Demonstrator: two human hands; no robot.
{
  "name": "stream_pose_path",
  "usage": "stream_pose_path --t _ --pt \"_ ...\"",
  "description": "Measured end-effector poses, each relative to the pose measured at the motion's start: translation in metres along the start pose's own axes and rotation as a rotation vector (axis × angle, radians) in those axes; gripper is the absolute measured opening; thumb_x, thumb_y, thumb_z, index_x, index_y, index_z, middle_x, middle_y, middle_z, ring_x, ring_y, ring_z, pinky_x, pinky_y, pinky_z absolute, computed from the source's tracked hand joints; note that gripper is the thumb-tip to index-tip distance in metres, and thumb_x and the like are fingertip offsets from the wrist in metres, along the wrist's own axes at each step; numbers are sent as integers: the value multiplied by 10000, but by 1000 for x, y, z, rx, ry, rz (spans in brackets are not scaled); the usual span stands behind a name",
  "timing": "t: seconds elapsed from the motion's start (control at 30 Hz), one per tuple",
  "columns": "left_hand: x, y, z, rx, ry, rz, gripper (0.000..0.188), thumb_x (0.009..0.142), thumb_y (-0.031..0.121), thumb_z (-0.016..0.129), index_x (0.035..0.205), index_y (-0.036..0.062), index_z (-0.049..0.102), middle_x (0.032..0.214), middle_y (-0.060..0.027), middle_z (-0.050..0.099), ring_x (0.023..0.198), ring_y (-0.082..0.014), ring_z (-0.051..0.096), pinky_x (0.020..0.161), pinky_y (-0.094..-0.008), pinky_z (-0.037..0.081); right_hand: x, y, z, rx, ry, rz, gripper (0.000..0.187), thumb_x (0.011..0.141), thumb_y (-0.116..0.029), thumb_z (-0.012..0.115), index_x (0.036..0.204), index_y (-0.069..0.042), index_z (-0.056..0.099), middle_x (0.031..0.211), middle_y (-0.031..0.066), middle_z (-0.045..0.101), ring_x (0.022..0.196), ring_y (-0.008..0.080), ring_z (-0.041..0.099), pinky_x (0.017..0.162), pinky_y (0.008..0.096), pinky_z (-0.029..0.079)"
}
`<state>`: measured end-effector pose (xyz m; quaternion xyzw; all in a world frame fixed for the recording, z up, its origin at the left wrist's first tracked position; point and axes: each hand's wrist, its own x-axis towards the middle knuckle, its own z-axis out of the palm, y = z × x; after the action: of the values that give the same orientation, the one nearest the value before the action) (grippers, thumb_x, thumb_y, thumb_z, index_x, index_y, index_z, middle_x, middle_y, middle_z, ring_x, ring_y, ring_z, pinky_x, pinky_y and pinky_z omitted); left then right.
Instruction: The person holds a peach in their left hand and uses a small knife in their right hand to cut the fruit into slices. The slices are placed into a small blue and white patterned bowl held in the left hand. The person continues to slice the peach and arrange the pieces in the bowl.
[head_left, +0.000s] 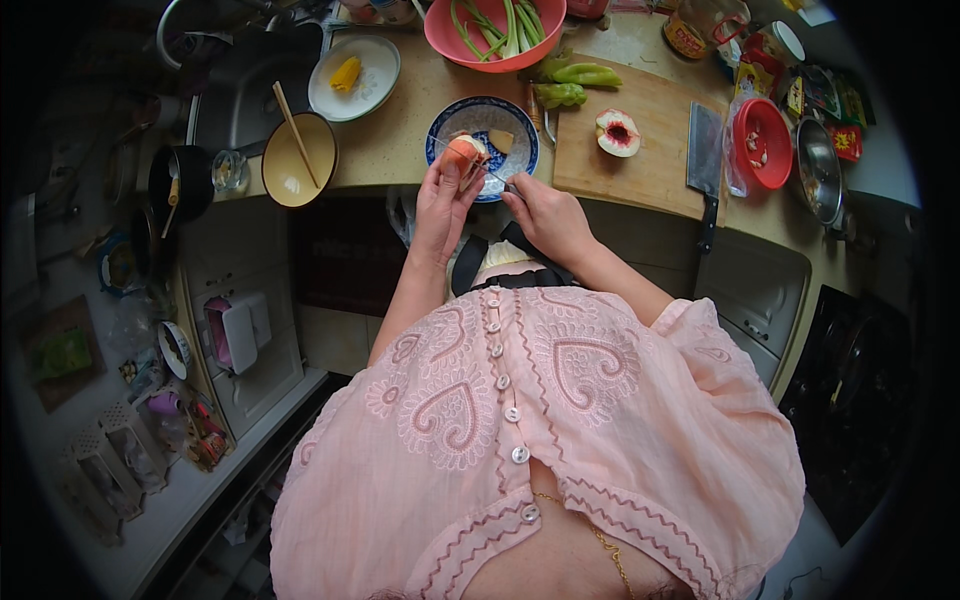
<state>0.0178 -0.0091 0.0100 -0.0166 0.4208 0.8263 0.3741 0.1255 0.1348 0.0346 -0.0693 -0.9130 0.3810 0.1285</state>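
Note:
My left hand (441, 208) holds a red-skinned peach piece (463, 153) over the near left part of a blue-and-white plate (531, 160). In my right hand (550, 218) is a thin-bladed knife (497, 180), its blade reaching to the peach. My fingers and the fruit hide part of the blade. A pale cut piece of fruit (500, 140) lies in the plate. To the right, a peach half (618, 133) rests cut side up on the wooden cutting board (650, 178), its centre dark red.
A cleaver (704, 150) lies at the board's right edge, handle overhanging the counter. Green peppers (585, 75) sit by the board. A pink bowl (490, 62) stands behind the plate. Left are a yellow bowl with chopsticks (290, 165), a white plate (385, 75) and the sink (235, 115).

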Motion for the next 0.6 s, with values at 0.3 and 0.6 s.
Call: stream_pose_path --t 0.3,0.6 --pt "1 -6 -6 128 28 101 549 886 294 627 1279 -35 430 1223 -128 540 1118 -212 550 990 -329 443 1 -4 -1 -53 -26 20 192 907 -237 551 867 -71 465 732 138 596 640 360 595 526 450 468" --pt "-1 -7 -3 159 38 117 550 873 254 664 1288 -27 435 1181 -103 563 1060 -155 570 943 -275 457 0 -5 -1 -90 -45 40 207 914 -244 543 855 -68 449 706 142 588 628 364 592 524 453 471"
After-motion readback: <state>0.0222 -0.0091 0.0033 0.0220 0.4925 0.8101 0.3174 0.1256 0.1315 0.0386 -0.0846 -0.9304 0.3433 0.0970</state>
